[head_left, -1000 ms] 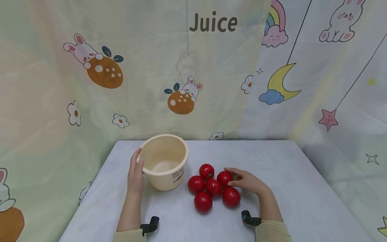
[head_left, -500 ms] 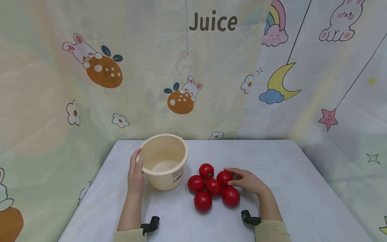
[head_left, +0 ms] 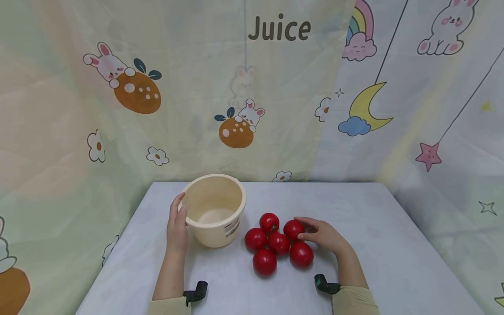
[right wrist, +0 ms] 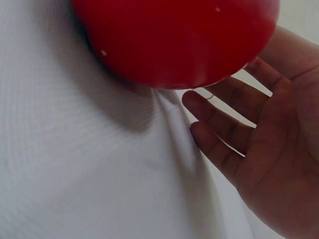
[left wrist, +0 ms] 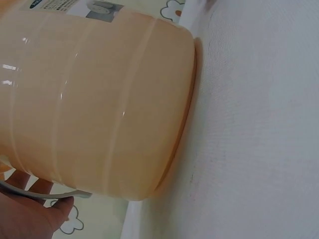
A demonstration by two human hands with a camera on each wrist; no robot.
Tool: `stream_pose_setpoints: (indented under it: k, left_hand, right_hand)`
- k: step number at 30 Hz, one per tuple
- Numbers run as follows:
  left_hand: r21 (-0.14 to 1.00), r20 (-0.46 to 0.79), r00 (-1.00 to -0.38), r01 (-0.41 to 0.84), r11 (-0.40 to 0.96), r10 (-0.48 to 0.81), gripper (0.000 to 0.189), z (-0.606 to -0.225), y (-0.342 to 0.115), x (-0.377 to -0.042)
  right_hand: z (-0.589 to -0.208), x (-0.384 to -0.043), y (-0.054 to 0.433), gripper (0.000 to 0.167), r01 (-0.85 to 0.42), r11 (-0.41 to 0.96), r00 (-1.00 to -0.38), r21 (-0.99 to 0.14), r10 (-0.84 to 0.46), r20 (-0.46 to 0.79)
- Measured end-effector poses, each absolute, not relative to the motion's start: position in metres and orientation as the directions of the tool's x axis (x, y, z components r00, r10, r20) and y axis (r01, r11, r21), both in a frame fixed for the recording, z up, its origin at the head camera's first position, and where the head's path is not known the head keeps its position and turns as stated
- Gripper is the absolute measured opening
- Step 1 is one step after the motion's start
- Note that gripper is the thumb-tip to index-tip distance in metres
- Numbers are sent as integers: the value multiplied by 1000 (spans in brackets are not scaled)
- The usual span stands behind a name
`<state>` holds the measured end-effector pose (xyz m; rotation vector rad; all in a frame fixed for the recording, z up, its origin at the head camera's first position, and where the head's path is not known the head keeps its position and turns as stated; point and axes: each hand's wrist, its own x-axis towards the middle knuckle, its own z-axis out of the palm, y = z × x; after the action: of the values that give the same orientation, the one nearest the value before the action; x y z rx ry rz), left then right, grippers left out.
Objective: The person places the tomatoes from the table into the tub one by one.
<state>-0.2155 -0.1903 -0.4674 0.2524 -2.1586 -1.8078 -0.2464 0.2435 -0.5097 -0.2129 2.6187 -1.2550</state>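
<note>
My left hand point(head_left: 177, 232) grips the left side of a cream plastic bucket point(head_left: 214, 238), its thumb near the rim. In the left wrist view, its fingers point(left wrist: 60, 211) curl at a pale curved strip beside the bucket wall point(left wrist: 99, 104). The bucket stands on the table, mouth tipped toward me, with a label on its side. To its right sit several glossy red tomatoes in a cluster, one with a green stem point(head_left: 273, 228). My right hand point(head_left: 324, 236) holds the right-hand tomato point(head_left: 292, 229) between thumb and fingers. A tomato point(right wrist: 174, 45) fills the top of the right wrist view.
A white-covered table point(head_left: 354, 205) lies under everything. Cartoon-printed cloth point(head_left: 189, 109) hangs behind it and along both sides. The front tomatoes point(head_left: 264, 262) point(head_left: 301, 255) rest near the held one. Black wrist mounts point(head_left: 327, 284) sit at both sleeves.
My right hand has shifted slightly up and away with the right-hand tomato, its fingers drawn closer around it. The left hand, the bucket and the other tomatoes look the same.
</note>
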Motion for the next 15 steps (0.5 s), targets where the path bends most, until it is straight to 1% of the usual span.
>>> stream_pose_setpoints:
  k: [8,15]
  left_hand:
    - [982,122,-936,66,176,-330,42,-468,-193,-218]
    - [985,115,-934,65,157,-338,41,-470,-192,-219]
  right_hand:
    - [-504,-247,244,59,-23,635,-972,-772,-196,-132]
    - [-496,-245,245,64,-8,635,-978,-772,-168,-128]
